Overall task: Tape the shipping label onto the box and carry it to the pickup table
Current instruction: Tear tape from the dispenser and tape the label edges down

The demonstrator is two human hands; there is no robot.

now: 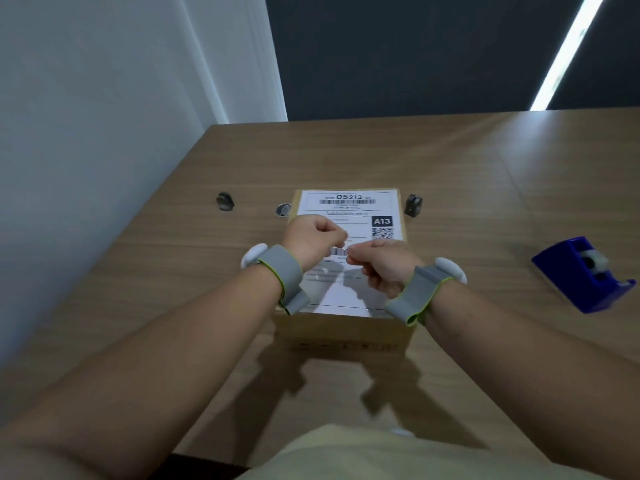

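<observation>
Two hands, the left hand (pixel 313 239) and right hand (pixel 384 263), meet above the shipping label (pixel 349 216) on the box (pixel 343 327), fingertips pinched together. What they pinch cannot be told. A blue tape dispenser (pixel 585 275) sits far right on the table (pixel 485 174).

Wood table (pixel 485 188) w/ two dark clips (pixel 225 201) (pixel 413 204), a silver disc (pixel 283 209); white wall (pixel 104 98) at left.

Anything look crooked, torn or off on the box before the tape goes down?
Nothing stands out. The shipping label lies flat and square on the box, with no visible tears. Both hands, left hand and right hand, are pinched together above it; any tape between them is too faint to confirm.
</observation>
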